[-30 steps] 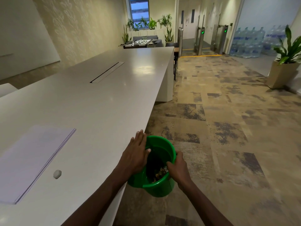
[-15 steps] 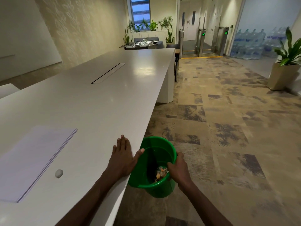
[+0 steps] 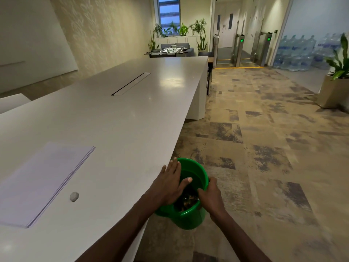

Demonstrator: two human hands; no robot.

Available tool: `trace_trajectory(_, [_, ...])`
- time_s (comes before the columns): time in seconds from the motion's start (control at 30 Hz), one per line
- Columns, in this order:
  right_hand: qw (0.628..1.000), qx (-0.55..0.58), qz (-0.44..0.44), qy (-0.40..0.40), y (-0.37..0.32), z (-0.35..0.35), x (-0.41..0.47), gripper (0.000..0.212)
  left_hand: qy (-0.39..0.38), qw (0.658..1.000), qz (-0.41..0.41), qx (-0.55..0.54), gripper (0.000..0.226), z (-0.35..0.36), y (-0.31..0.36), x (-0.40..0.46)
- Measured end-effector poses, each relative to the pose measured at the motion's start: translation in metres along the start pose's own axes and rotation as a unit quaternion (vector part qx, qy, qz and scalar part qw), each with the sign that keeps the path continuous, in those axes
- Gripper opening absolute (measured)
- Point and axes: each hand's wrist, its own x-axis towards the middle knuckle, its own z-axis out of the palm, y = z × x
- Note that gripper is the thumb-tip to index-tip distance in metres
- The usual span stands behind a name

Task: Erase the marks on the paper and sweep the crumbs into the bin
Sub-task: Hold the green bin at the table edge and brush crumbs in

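Note:
A green bin (image 3: 196,172) is held just below the right edge of the long white table (image 3: 117,125). My right hand (image 3: 209,195) grips the bin's near rim. My left hand (image 3: 170,183) lies flat with straight fingers at the table edge, reaching out over the bin's mouth. Dark scraps show at the bottom of the bin. A stack of white paper (image 3: 40,178) lies on the table at the left. A small grey eraser (image 3: 74,196) sits beside the paper's right edge. No crumbs are visible on the table.
A cable slot (image 3: 130,83) runs along the table's middle. Patterned carpet (image 3: 264,148) spreads to the right. A potted plant (image 3: 335,80) stands at the far right, water bottles (image 3: 298,53) and turnstiles behind it, a foosball table (image 3: 170,51) at the back.
My left hand went from over the bin back onto the table, then slid right again to the edge and over the bin. My right hand kept holding the bin rim.

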Motion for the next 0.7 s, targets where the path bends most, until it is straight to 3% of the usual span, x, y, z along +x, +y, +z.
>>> trace_trajectory(0.17, [1.0,0.004,0.004,0.005,0.001,0.001,0.003,0.031,-0.019,0.997,0.046,-0.059,0.069,0.002,0.016,-0.001])
trace_trajectory(0.27, [1.0,0.007,0.007,0.002,0.001,0.001,0.004,0.031,0.011,0.995,0.053,-0.081,0.066,0.001,0.015,-0.001])
trace_trajectory(0.53, [1.0,-0.002,0.006,-0.003,0.001,-0.002,0.005,0.036,0.089,0.991,-0.048,-0.09,0.069,-0.019,-0.037,0.001])
trace_trajectory(0.7, [1.0,-0.006,0.003,-0.006,0.002,-0.002,0.005,0.04,0.055,0.99,-0.118,-0.052,0.074,-0.012,-0.066,-0.006])
